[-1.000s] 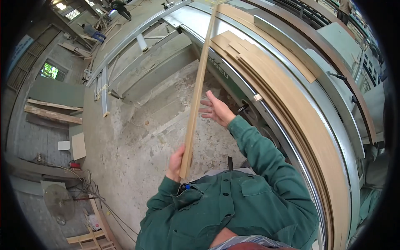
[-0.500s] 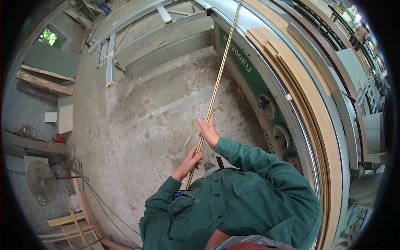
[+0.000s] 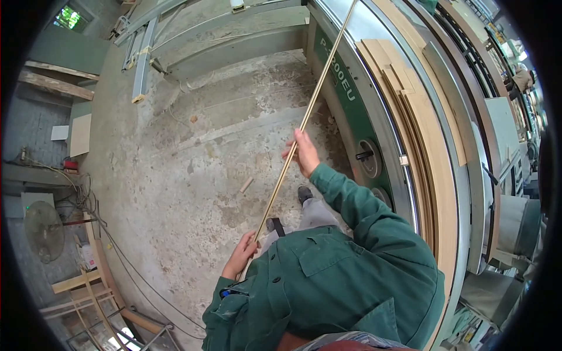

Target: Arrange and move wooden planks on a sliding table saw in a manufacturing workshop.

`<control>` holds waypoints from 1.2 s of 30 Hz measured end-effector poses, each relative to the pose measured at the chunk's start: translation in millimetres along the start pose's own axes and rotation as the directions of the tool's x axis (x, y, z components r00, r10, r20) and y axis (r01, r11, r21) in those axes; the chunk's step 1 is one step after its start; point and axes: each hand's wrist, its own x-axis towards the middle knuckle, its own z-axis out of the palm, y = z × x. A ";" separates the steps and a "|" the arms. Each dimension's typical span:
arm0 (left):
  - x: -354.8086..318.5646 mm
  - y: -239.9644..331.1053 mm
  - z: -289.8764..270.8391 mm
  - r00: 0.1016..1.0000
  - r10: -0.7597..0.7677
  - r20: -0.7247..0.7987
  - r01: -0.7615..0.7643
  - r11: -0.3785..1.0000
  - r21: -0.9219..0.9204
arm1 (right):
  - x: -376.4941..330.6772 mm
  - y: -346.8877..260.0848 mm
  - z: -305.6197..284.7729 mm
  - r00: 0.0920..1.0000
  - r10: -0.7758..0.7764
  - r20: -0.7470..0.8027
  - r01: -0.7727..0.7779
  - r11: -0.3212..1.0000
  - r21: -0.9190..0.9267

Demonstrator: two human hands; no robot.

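A long, thin wooden strip (image 3: pixel 319 88) slants from beside my left side up across the green machine's far end. A dark line runs along it, and I cannot tell if it is one piece or two laid together. My right hand (image 3: pixel 305 155) is closed round its middle stretch, thumb on top. Nearer my body, my left hand (image 3: pixel 240 254) grips the lower part, beside my jacket. The strip's lowest end is hidden by that hand and my sleeve; its far end runs out of the picture.
To the right stands the green machine (image 3: pixel 345 117) with a round handwheel (image 3: pixel 367 157). Stacked boards (image 3: pixel 436 146) lie along its top. A small wood offcut (image 3: pixel 246 185) lies on the concrete floor. Cables (image 3: pixel 126 257) and a fan (image 3: pixel 44 231) are at left. Another person (image 3: pixel 520 82) is far right.
My hands have spread apart along the strip: the right one farther forward, the left one back toward my left side. The view has shifted, and more of my legs and shoes shows.
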 end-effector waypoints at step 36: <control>-97.1 -90.6 12.7 0.893 0.125 -0.432 0.122 0.857 0.500 | -103.1 -5.5 77.1 0.392 0.567 0.725 0.676 0.357 -0.645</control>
